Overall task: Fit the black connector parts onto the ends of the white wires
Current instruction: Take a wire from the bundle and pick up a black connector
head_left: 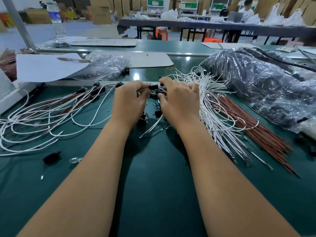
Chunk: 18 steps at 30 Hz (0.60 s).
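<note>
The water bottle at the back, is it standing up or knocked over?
Standing up. The water bottle is upright on the far left of the green table, its blue label level.

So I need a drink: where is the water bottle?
In the head view the water bottle stands upright at the far left of the green bench, beside the slanted grey post, well beyond the left hand.

Bright overhead light, glare on the green table (153, 194), edges bowed, background perhaps slightly soft.
</note>
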{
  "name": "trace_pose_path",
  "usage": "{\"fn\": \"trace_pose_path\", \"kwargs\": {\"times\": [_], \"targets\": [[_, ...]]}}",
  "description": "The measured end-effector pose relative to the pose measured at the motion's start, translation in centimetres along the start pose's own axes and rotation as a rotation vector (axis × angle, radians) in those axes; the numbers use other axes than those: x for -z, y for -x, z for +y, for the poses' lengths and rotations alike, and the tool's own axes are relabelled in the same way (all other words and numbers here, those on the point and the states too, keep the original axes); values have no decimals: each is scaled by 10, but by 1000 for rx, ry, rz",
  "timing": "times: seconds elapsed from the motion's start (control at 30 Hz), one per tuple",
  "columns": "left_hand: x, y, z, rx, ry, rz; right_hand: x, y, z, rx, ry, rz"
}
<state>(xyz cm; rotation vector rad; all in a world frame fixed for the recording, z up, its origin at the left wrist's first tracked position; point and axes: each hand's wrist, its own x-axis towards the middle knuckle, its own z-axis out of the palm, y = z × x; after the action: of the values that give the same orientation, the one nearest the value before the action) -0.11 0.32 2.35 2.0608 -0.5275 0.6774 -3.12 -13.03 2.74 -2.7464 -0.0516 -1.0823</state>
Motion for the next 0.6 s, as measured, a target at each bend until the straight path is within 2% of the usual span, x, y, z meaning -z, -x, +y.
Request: {"fn": "trace_pose_path", "kwargs": {"times": [0.17,0.33,0.5,0.6], "targets": [[6,-1,-11,211,166,-182,-1,-2,10,-120,-69,-53],[12,-6,-20,318,321,-84,3,-3,14,-139,-227,-92],[12,-6,-22,333,359,-54,13,-5,18,-365,-533,-23],[12,-5,-22,332,355,-67,15,-4,16,-377,-572,-10]]}}
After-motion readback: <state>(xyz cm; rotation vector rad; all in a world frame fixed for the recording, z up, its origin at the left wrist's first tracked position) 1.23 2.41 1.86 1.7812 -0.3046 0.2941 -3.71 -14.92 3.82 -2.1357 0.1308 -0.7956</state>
